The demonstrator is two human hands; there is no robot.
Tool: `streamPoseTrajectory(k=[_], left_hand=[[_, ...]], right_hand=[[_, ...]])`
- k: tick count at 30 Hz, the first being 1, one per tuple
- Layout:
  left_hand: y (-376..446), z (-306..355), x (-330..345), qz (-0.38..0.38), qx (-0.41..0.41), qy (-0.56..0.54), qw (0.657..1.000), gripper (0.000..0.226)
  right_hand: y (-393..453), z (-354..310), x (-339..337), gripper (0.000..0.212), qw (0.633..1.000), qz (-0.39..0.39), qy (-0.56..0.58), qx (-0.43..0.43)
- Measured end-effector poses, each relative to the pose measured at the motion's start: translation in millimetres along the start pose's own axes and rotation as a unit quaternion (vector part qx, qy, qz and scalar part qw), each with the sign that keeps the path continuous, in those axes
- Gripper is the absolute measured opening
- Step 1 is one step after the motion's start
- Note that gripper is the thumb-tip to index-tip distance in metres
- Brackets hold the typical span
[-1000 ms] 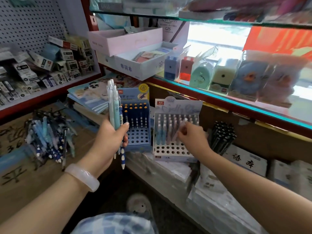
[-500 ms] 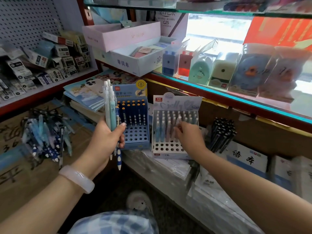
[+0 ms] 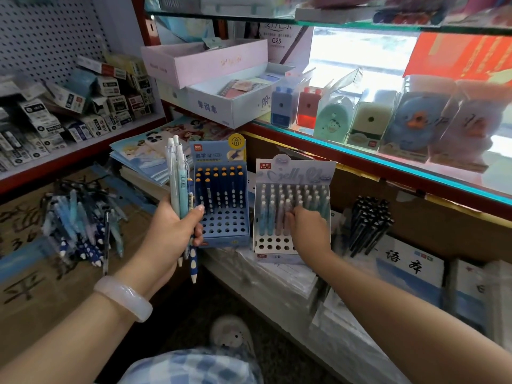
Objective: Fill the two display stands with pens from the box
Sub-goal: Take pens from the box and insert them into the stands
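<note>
My left hand (image 3: pixel 171 231) grips a bunch of pens (image 3: pixel 178 178), upright, pale blue and white with one dark spotted pen hanging lowest. Just right of it stands the blue display stand (image 3: pixel 221 217), its upper rows filled with dark pens and its lower holes bare. The white display stand (image 3: pixel 291 206) stands further right, mostly filled with pastel pens, with open holes in the bottom rows. My right hand (image 3: pixel 309 231) reaches into that stand, fingertips at a pen in the lower filled row. The cardboard box (image 3: pixel 25 273) at left holds a pile of loose pens (image 3: pixel 80 225).
A glass shelf (image 3: pixel 388 159) above carries pencil sharpeners and boxes. Black pens (image 3: pixel 368 223) lie bundled right of the white stand. Notebook stacks (image 3: pixel 410 273) fill the low ledge; small cartons crowd the left shelf (image 3: pixel 69 106). My shoe (image 3: pixel 232 333) shows below.
My right hand has slid slightly lower and further into the white stand's pen rows. The left hand holds its bunch in the same place.
</note>
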State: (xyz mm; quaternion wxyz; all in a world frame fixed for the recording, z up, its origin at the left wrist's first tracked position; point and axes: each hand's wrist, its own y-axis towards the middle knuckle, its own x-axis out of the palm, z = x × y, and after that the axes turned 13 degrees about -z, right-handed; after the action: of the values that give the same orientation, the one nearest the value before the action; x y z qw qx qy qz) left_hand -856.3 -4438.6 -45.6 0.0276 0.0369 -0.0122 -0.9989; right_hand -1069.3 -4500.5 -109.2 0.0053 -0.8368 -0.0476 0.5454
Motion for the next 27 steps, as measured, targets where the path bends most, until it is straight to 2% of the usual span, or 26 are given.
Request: streamPoseTrajectory(k=[4,10,17,20,23,25,27], left_hand=[[0,0,1,-0.002,-0.004,-0.009,1.0,0.019],[-5,2,2,-0.001,-0.008,-0.017,1.0,0.02],[-13,5,-4,0.0,0.001,-0.008,1.0,0.02],[-15,6,-6,0.0,0.002,-0.015,1.0,0.019],[-16,8,-10,-0.008,-0.001,-0.032,0.999,0.017],[-18,8,-13,-0.021,-0.007,-0.052,0.998,0.014],[-21,6,-15,-0.038,-0.017,-0.072,0.997,0.01]], right_hand=[[2,-4,2,0.024,0.998,0.001,-0.062,0.026],[5,-8,4,0.02,0.996,-0.007,-0.055,0.064],[4,-14,9,0.03,0.992,0.016,0.065,0.107],[5,-15,9,0.027,0.99,0.016,0.065,0.121],[2,-11,13,0.025,0.99,-0.028,0.042,0.129],[-3,-14,13,0.028,0.992,-0.066,0.023,0.103],[-8,-27,9,0.039,0.991,-0.112,0.064,0.045]])
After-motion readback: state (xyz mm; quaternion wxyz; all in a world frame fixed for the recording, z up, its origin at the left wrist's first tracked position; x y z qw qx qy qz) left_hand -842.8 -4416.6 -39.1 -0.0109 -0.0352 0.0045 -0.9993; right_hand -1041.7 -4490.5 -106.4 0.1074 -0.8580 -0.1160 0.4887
